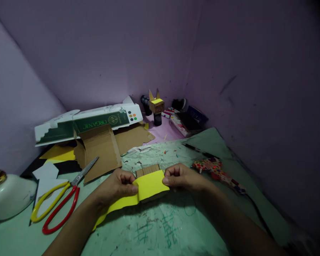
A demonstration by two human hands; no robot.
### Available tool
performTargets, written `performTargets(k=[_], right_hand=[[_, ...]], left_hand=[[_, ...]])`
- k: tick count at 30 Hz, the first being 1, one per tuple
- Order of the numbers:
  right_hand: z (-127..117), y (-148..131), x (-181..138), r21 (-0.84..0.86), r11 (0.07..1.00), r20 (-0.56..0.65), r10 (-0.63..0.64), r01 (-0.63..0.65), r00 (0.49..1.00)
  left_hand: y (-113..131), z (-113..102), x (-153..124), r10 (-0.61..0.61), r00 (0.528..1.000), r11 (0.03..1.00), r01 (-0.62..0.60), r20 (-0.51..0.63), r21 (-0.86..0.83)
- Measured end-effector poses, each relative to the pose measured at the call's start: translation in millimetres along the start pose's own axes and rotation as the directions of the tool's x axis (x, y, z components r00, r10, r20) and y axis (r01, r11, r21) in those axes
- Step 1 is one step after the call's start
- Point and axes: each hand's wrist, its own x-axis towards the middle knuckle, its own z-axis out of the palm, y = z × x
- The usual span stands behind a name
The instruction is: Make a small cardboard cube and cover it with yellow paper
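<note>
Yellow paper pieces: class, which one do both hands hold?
The long strip, held by the left hand and right hand; the yellow sheet and the yellow patch atop the small cardboard box lie untouched farther back.

Tabletop (186, 231) under a pale green covering with green scrawled lines (169, 229), metal scissors with one yellow and one red handle (75, 182), angular white paper pieces (46, 171) beneath and beside the scissors, creased brown cardboard sheet (101, 149) under their blades, slim black pen (198, 150) and multicoloured patterned corded tool (221, 171) well right of the scissors.
</note>
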Motion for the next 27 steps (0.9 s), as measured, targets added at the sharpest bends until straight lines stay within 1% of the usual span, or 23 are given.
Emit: performTargets(k=[4,8,16,21,27], right_hand=[[0.7,1.2,1.3,0.031,0.999,-0.002,0.013,-0.013,1.0],[3.0,1.9,1.7,0.054,0.999,-0.018,0.001,0.0,1.0],[4.5,1.8,1.9,0.061,0.998,-0.018,-0.005,0.006,1.0],[4.3,1.5,2.6,0.065,0.998,-0.01,-0.002,0.002,1.0],[4.9,1.1,1.4,0.079,0.997,-0.014,-0.008,0.009,1.0]], left_hand=[[-2.8,-1.8,2.6,-0.003,1.0,1.0,0.004,0.013,-0.016],[-8.3,-3.8,6.0,0.0,1.0,0.999,0.0,0.015,-0.034],[-15.9,-10.0,6.2,-0.002,1.0,0.999,0.003,0.028,-0.035],[-13.5,-13.6,4.5,-0.009,0.999,1.0,0.009,0.034,-0.013],[-3.8,-11.9,-1.1,-0.023,0.998,1.0,0.023,0.053,0.001]])
